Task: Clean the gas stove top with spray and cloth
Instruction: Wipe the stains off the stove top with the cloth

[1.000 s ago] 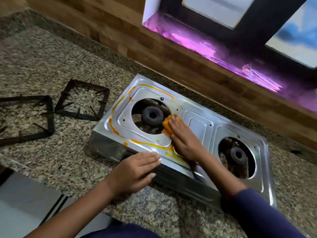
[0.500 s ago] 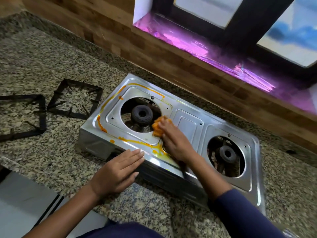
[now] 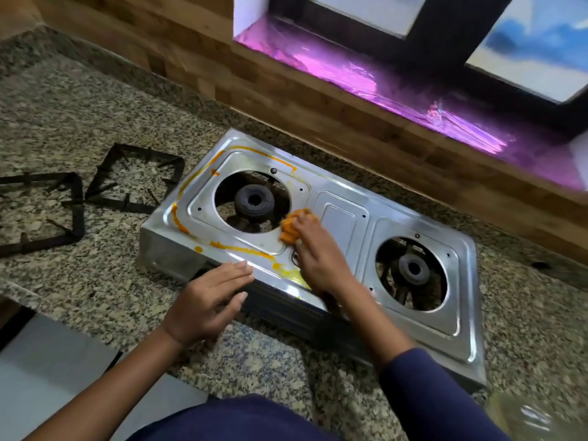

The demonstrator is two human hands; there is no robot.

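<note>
1. Hardly anything has shifted in the last second: the right hand (image 3: 318,256) still works the same patch of the gas stove (image 3: 343,224), at the right rim of the opening around its left burner (image 3: 254,202). The orange cloth (image 3: 294,226) has crept only a little along that rim.
2. Meanwhile the left hand (image 3: 210,294) has stayed where it was, fingers straight and close together, laid flat on the stove's front edge, apparently to steady it.
3. Fingers of the right hand are curled over the bunched cloth and press it down on the metal.
4. For the task this reads as scrubbing one stubborn spot, so the wipe is early. A pale yellow smear at the stove's front edge, just beside the right wrist, suggests the mess there is thinning.
5. An orange stain (image 3: 241,248) still runs in a thin line round the left burner's raised panel, along the stove's front, left and rear sides.
6. Around the right burner (image 3: 413,268) the steel looks bright and unmarked.
7. Both pan supports (image 3: 136,179) are off and lie on the granite tabletop (image 3: 79,122), to the left of the stove.
8. No spray bottle shows clearly.
</note>
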